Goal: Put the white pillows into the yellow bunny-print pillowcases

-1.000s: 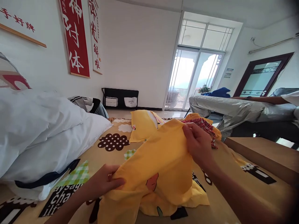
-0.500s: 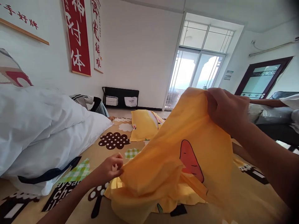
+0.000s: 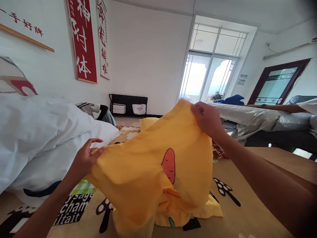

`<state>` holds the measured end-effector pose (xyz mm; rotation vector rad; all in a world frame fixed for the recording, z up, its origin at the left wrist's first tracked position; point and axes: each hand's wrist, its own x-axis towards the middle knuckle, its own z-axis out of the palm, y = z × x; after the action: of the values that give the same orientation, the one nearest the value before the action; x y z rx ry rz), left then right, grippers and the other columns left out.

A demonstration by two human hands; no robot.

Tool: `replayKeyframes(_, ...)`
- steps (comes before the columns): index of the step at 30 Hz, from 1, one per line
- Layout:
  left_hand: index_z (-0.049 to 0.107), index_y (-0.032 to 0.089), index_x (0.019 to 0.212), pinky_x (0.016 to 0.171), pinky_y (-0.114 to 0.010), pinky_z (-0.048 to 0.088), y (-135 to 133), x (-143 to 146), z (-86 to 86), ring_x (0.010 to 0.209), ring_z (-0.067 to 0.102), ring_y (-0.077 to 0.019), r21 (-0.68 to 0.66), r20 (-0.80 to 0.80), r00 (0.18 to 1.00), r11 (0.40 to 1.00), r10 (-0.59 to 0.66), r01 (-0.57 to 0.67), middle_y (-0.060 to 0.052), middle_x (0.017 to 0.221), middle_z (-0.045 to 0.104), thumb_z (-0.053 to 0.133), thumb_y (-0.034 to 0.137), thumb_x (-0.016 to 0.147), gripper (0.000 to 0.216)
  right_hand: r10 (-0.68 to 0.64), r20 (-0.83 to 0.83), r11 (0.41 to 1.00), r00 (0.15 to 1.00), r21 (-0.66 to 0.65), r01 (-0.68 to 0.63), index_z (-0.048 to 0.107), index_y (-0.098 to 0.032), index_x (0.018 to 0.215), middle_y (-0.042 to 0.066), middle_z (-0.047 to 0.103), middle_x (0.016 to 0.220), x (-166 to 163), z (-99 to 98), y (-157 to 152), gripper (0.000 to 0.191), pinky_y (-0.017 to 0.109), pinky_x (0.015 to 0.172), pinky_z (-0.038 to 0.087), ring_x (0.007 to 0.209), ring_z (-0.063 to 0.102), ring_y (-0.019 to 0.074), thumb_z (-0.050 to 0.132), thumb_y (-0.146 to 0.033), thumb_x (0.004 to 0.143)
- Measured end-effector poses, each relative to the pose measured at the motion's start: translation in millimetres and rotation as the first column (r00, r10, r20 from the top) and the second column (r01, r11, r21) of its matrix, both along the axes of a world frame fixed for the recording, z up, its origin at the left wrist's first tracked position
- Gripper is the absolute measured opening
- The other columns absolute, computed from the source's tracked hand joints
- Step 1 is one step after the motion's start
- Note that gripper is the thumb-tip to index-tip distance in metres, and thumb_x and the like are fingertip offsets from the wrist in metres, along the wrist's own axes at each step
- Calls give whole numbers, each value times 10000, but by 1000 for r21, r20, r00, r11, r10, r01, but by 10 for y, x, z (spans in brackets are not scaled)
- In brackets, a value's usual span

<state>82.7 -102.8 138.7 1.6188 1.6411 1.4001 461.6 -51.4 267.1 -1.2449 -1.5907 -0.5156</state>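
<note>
The yellow cloth [image 3: 133, 162] hangs spread above the patterned sheet [image 3: 250, 178], its carrot print [image 3: 169, 162] facing the person. Low over the sheet, the left hand [image 3: 86, 157] pinches one corner between thumb and fingers; higher over it, the right hand [image 3: 209, 119] grips the top edge. The step looks like stretching the cloth out; the next move seems to call for firm pinches and even tension, since the middle sags toward the sheet.

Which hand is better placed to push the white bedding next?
Probably the left hand: it appears beside the white bedding, while the right hand is across the yellow cloth. Both hold that cloth, so the left would likely need to release it first.
</note>
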Motion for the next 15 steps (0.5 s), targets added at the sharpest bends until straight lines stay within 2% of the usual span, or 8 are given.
replayKeyframes(3, 356, 250, 1365, 526, -243, 442, -26, 260, 195, 554, 572, -165, 40, 21, 994, 993, -110, 109, 34, 669, 631, 611, 607, 715, 784, 215, 74, 975, 974, -78, -209, 513, -202, 703, -29, 492, 584, -503, -243, -58, 216, 249, 559, 275, 558, 422, 115, 452, -267, 900)
replayKeyframes(5, 291, 256, 1421, 595, -251, 460, -32, 515, 372, 628, 584, -167, 89, -71, 969, 966, -238, 244, 41, 708, 627, 665, 549, 694, 868, 425, 180, 903, 887, -149, -402, 525, -203, 732, -20, 523, 649, -864, -376, -173, 234, 241, 589, 300, 605, 441, 113, 425, -287, 927)
replayKeyframes(7, 463, 219, 1299, 617, -239, 448, -23, 755, 535, 662, 556, -150, 142, -162, 923, 918, -348, 371, 41, 713, 594, 672, 474, 700, 684, 608, 241, 793, 756, -238, -562, 536, -204, 756, -12, 548, 714, -1140, -434, -311, 261, 232, 616, 323, 644, 454, 108, 394, -302, 952)
replayKeyframes(9, 626, 165, 955, 568, -214, 402, -6, 911, 646, 619, 486, -118, 199, -214, 894, 879, -393, 434, 41, 655, 529, 620, 429, 734, 345, 706, 199, 706, 680, -276, -652, 544, -206, 786, -12, 564, 758, -1266, -412, -423, 246, 224, 639, 346, 671, 471, 104, 403, -320, 953)
replayKeyframes(11, 602, 144, 709, 509, -201, 341, 3, 961, 700, 570, 412, -93, 252, -221, 903, 873, -368, 418, 42, 596, 460, 576, 430, 760, 292, 720, 54, 674, 691, -290, -680, 546, -211, 849, -18, 576, 796, -1236, -358, -466, 161, 221, 636, 369, 680, 489, 103, 520, -363, 896)
replayKeyframes(13, 594, 137, 681, 473, -195, 299, 5, 925, 725, 546, 382, -82, 287, -162, 934, 891, -317, 352, 41, 579, 439, 583, 456, 762, 329, 702, -116, 624, 703, -376, -685, 542, -218, 938, -25, 588, 832, -1089, -342, -427, 252, 218, 600, 387, 667, 509, 107, 661, -376, 781)
replayKeyframes(15, 603, 135, 698, 455, -189, 293, 11, 842, 765, 531, 386, -76, 360, -35, 971, 904, -236, 232, 39, 578, 448, 619, 467, 737, 334, 696, -224, 486, 682, -551, -678, 562, -213, 941, -30, 599, 816, -885, -423, -317, 305, 217, 555, 394, 646, 525, 117, 704, -360, 715)
